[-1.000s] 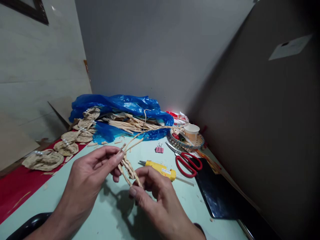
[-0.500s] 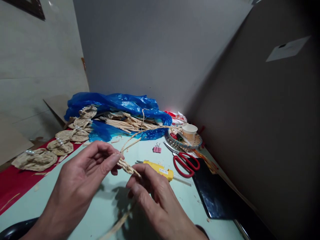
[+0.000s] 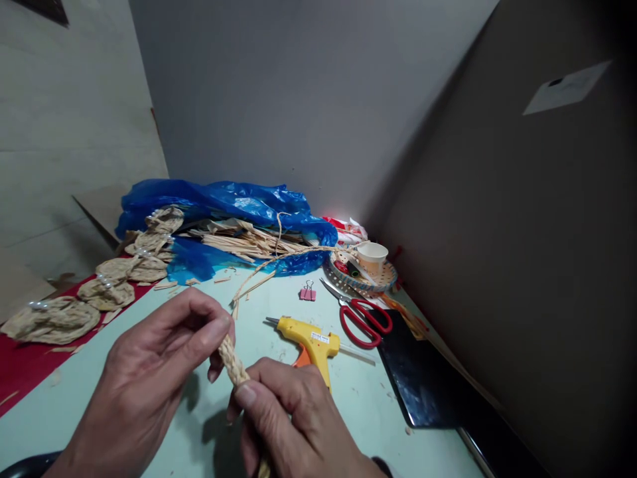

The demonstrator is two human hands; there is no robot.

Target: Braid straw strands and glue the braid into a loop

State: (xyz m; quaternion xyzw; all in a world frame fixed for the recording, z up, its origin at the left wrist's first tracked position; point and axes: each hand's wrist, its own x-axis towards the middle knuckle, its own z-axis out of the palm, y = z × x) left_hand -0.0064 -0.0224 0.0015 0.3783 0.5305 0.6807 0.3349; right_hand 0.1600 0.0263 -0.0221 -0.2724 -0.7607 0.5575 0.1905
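Glue gun (image 3: 309, 340) lies on the surface (image 3: 368, 398) behind the braided strand (image 3: 230, 358), scissors (image 3: 361, 317) right of it, binder clip (image 3: 307, 293) behind it, paper cup (image 3: 372, 256) on the tray (image 3: 343, 279)

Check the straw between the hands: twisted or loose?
Twisted: the straw between left hand and right hand shows tight rope-like turns.

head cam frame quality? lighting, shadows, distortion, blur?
Head view: soft, even indoor light with no harsh glare. The left hand and right hand, gripping the braided cord, cast a dark shadow on the table. Wide-angle bend tilts the walls. The dark panel fades to black at the right edge. The glue gun is sharp.
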